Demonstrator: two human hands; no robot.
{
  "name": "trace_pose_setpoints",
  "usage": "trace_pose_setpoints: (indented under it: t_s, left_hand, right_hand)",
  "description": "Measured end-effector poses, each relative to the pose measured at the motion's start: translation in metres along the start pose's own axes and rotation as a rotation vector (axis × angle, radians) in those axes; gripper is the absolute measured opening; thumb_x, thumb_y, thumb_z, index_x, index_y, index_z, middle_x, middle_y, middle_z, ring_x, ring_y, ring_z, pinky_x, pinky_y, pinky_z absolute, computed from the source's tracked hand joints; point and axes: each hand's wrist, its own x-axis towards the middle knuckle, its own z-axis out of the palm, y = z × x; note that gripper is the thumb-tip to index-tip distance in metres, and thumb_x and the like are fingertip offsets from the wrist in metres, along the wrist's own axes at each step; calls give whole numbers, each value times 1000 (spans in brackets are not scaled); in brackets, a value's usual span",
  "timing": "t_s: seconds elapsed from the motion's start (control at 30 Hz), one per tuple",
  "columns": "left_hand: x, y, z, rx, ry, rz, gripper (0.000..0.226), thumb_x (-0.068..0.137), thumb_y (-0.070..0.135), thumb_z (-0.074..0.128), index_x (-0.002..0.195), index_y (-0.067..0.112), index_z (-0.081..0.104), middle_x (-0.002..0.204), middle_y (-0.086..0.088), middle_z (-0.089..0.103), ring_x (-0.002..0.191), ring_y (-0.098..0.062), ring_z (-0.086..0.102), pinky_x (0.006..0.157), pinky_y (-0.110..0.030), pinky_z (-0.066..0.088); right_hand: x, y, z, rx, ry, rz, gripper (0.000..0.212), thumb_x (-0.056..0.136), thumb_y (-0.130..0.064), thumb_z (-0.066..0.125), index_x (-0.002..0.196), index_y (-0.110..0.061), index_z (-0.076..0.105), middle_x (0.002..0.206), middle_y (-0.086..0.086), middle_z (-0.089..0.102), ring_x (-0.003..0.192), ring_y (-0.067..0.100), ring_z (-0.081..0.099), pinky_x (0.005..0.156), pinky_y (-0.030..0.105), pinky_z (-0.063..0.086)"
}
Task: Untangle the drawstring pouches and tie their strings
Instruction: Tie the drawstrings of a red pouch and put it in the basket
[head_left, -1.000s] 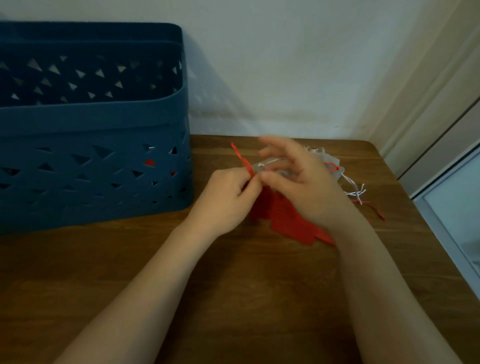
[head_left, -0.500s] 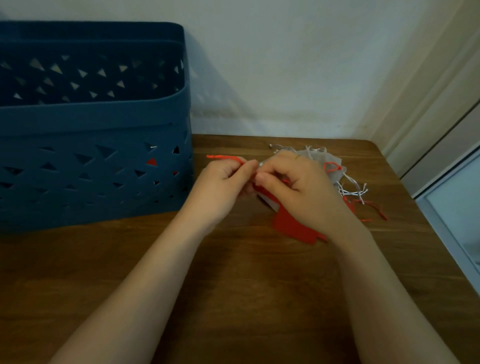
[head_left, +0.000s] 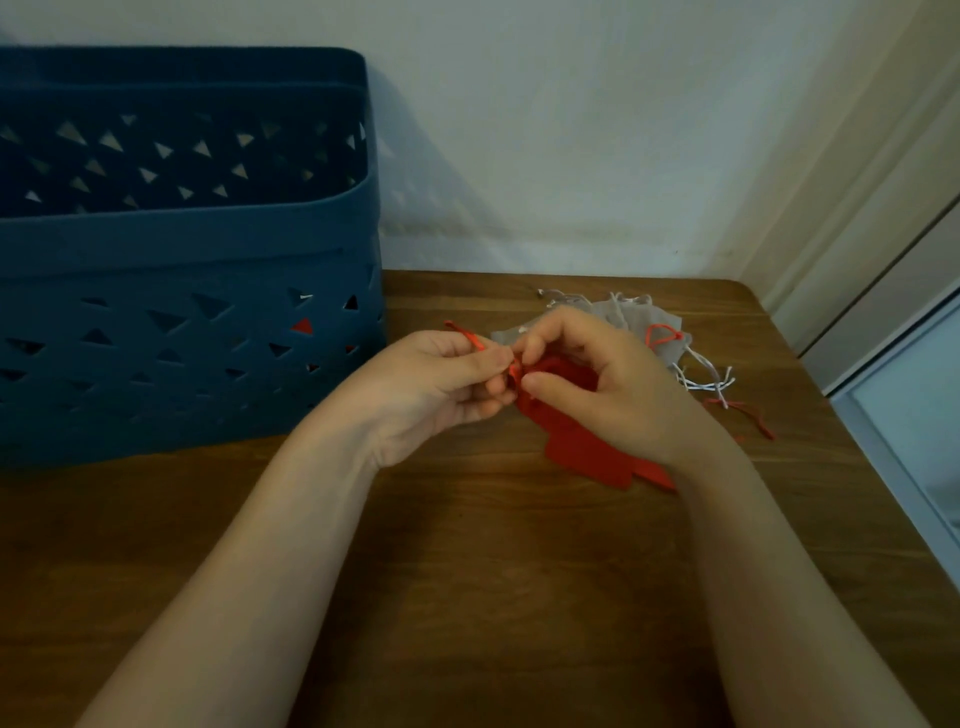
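Far left there's a dark blue plastic basket (head_left: 182, 332) with triangle cutouts, sitting on the wooden table (head_left: 467, 597) against the wall (a bit of red shows through a couple of the holes).

Next over, the left hand (head_left: 431, 384) comes in from the bottom with the forearm angled up toward the middle, fingers curled in, thumb and forefinger pinching an orange-red drawstring (head_left: 470, 338) whose loose end sticks out over the knuckles toward the basket.

Right against it, the right hand (head_left: 608, 384) mirrors that pose, wrist low, fingers bent, thumb and forefinger tips pinching at the gathered mouth of the red pouch (head_left: 582, 447). Fingertips of both hands nearly touch there.

The red pouch is flat fabric, hanging from the pinch down to the table under the right wrist.

Behind the right hand lies a grey sheer pouch (head_left: 623, 317), crumpled on the table, with white strings (head_left: 701, 382) tangled off its right side and a thin red string (head_left: 748, 413) trailing beyond that.
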Motion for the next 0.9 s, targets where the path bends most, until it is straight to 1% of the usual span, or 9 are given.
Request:
trace_pose_setpoints:
  t_s: [0.1, 0.2, 0.3, 0.4, 0.5, 0.63, 0.73, 0.8, 0.9]
  left_hand:
    - [1, -2, 0, 86, 23, 43, 11, 86, 11, 59, 76, 12, 64, 67, 0, 64, 68, -10, 61, 65, -22, 52]
    - [0, -3, 3, 199, 90, 124, 10, 83, 12, 64, 74, 17, 67, 74, 2, 65, 73, -11, 60, 69, -25, 52]
    - [1, -1, 3, 554, 202, 390, 15, 82, 13, 68, 70, 22, 64, 87, 6, 59, 75, -8, 59, 72, -25, 50]
    - [-2, 3, 4, 818, 208, 577, 8, 85, 16, 65, 78, 19, 62, 79, 8, 62, 71, -5, 60, 67, -22, 50]
    - [1, -4, 5, 1114, 353, 756, 4, 85, 19, 65, 87, 15, 64, 83, 6, 63, 76, -7, 58, 67, -20, 48]
    - [4, -13, 6, 1195, 404, 896, 17, 87, 24, 54, 89, 9, 61, 81, 0, 61, 70, -13, 57, 59, -30, 52]
    - [3, -14, 5, 1143, 462, 966, 21, 89, 28, 52, 90, 8, 59, 78, 6, 54, 66, -8, 52, 56, -25, 46]
    - [2, -14, 5, 1146, 489, 1005, 21, 89, 27, 54, 89, 7, 58, 76, 8, 51, 63, -8, 52, 53, -26, 46]
    - [2, -14, 4, 1211, 497, 1057, 24, 90, 28, 54, 87, 5, 59, 71, 0, 57, 59, -17, 56, 50, -34, 48]
  right_hand:
    - [1, 4, 1, 28, 18, 68, 24, 80, -15, 60, 95, -33, 55, 95, -14, 62, 94, 1, 60, 88, 21, 47]
    - [2, 3, -3, 44, 32, 137, 29, 83, -10, 66, 91, -37, 60, 93, -15, 66, 93, 3, 63, 89, 27, 50]
    - [0, -2, -7, 197, 58, 183, 25, 83, -3, 64, 88, -27, 65, 89, -7, 69, 87, 7, 65, 85, 27, 52]
    - [-1, -5, -8, 361, 74, 199, 19, 81, 3, 63, 85, -15, 66, 78, -5, 70, 77, 6, 64, 75, 21, 52]
    - [-1, -4, -5, 360, 90, 211, 19, 79, 3, 65, 80, -16, 66, 74, -7, 71, 74, 6, 64, 70, 17, 52]
    - [0, -4, -2, 307, 114, 212, 21, 78, 1, 68, 76, -20, 66, 70, -9, 69, 71, 5, 63, 68, 17, 50]
    - [2, -5, 0, 349, 185, 215, 18, 88, -5, 59, 78, -19, 64, 68, -10, 66, 67, 1, 59, 65, 14, 46]
    - [4, -6, 6, 370, 245, 240, 20, 91, -5, 54, 83, -20, 65, 75, -8, 66, 71, 1, 60, 69, 15, 46]
    - [5, -7, 12, 319, 210, 243, 31, 90, 0, 53, 86, -26, 68, 79, -11, 70, 79, 0, 64, 73, 14, 46]
